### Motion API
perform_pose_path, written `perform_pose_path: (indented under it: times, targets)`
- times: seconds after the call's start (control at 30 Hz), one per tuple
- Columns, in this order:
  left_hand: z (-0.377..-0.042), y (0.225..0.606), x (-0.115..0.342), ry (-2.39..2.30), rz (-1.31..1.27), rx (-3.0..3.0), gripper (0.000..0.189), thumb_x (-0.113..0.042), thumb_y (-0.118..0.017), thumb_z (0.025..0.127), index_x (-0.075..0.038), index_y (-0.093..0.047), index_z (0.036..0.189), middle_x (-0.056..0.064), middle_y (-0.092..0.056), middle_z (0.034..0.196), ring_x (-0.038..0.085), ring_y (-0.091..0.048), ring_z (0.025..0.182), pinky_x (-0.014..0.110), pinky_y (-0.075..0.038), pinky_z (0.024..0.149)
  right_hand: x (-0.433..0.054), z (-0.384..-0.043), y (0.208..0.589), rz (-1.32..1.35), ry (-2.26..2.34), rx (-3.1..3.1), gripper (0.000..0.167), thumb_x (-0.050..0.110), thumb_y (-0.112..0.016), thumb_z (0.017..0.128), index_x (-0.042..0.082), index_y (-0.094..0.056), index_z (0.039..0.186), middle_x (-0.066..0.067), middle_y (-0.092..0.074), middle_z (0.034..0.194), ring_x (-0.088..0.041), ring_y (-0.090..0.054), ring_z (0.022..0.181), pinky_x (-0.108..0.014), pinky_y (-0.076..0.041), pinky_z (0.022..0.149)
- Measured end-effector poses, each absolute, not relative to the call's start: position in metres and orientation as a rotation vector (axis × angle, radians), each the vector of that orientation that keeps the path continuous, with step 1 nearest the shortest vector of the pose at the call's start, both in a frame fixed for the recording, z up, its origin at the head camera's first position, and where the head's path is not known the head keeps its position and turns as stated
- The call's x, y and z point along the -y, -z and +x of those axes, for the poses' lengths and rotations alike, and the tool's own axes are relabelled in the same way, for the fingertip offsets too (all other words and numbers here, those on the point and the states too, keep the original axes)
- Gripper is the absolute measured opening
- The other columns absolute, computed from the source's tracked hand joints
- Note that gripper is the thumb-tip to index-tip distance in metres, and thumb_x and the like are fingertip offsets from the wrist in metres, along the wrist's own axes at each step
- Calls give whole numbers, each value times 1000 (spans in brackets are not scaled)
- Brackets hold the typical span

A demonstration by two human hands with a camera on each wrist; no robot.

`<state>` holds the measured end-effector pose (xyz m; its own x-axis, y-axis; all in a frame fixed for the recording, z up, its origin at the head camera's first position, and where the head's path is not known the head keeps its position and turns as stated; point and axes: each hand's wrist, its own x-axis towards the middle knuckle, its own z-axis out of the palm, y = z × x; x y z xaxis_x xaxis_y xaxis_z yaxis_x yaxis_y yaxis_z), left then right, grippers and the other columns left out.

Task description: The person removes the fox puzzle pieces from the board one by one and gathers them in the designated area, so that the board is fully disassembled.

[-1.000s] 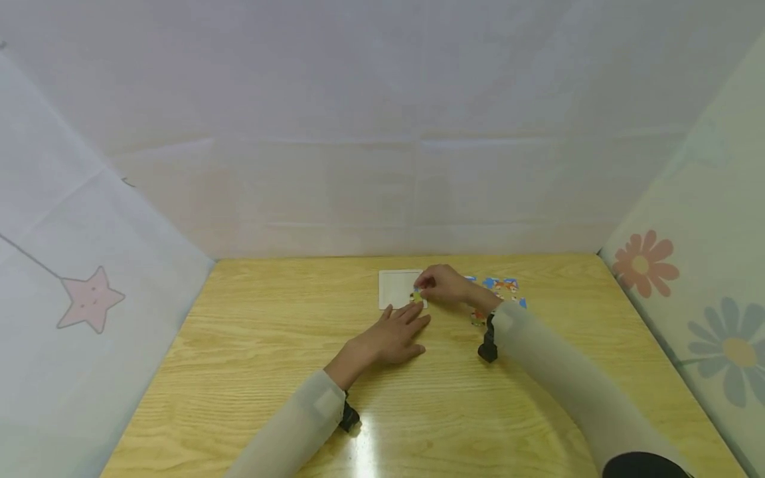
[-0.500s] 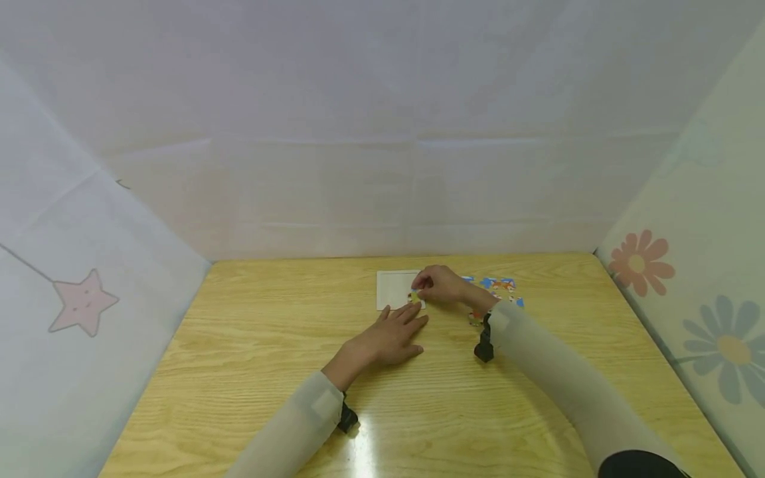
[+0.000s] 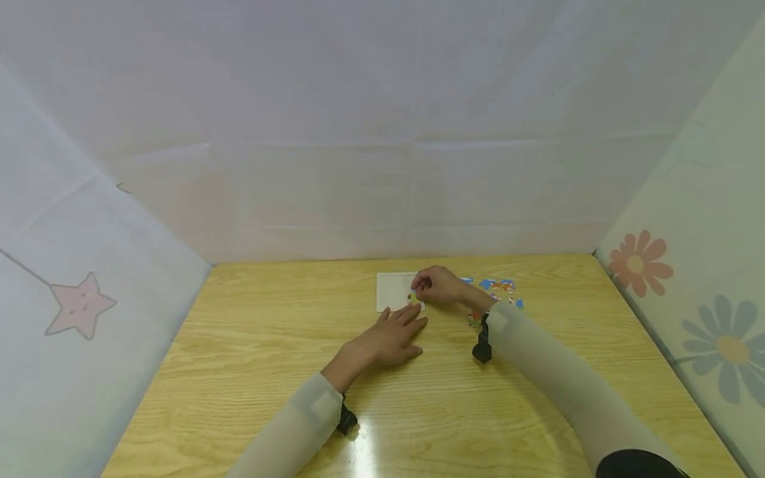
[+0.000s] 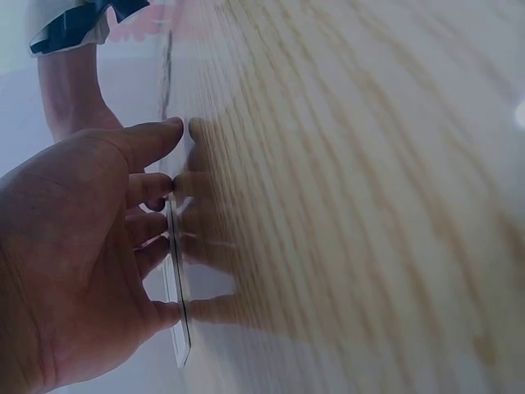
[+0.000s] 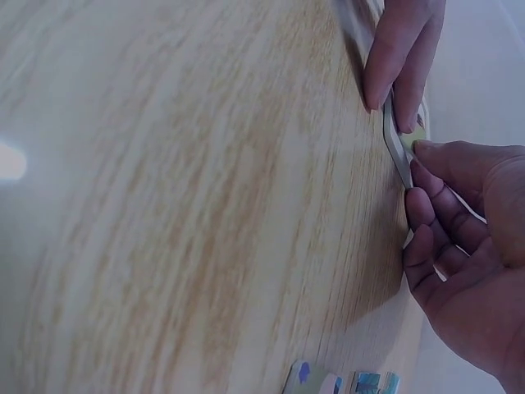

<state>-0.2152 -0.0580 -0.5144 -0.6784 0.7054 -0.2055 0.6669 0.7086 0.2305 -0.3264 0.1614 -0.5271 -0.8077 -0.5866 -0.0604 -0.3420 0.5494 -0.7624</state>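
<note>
A white puzzle tray [image 3: 392, 291] lies on the wooden table in the head view. Near its lower right corner is a small yellow-green puzzle piece [image 3: 414, 298], partly covered by fingers. My right hand [image 3: 440, 285] pinches this piece, with the thumb on top of it in the right wrist view, where the yellow-green piece [image 5: 414, 133] sits just inside the tray rim [image 5: 397, 148]. With fingers spread, my left hand [image 3: 393, 337] rests at the tray's near edge. Several fingertips touch that edge [image 4: 176, 287] in the left wrist view.
Several loose puzzle pieces [image 3: 502, 285] in blue and orange lie right of the tray, partly behind the right wrist. White cloth walls [image 3: 323, 199] stand behind and beside the table [image 3: 269, 345].
Both hands stay almost in place, the right at the tray's lower right corner and the left at its near edge. The whole head view shifts slightly.
</note>
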Motion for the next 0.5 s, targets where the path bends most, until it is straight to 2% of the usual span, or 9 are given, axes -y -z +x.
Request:
perform_pose_path:
  times: [0.5]
  targets:
    - [-213, 515, 62, -219, 1098, -2628, 67, -46, -52, 111, -16, -33, 168, 7, -16, 178, 27, -12, 165, 62, -18, 129, -160, -321, 521, -773, 1107, -2505, 17, 2, -66, 102, -1, -74, 116, -9, -74, 104, -17, -67, 92, -36, -56, 86]
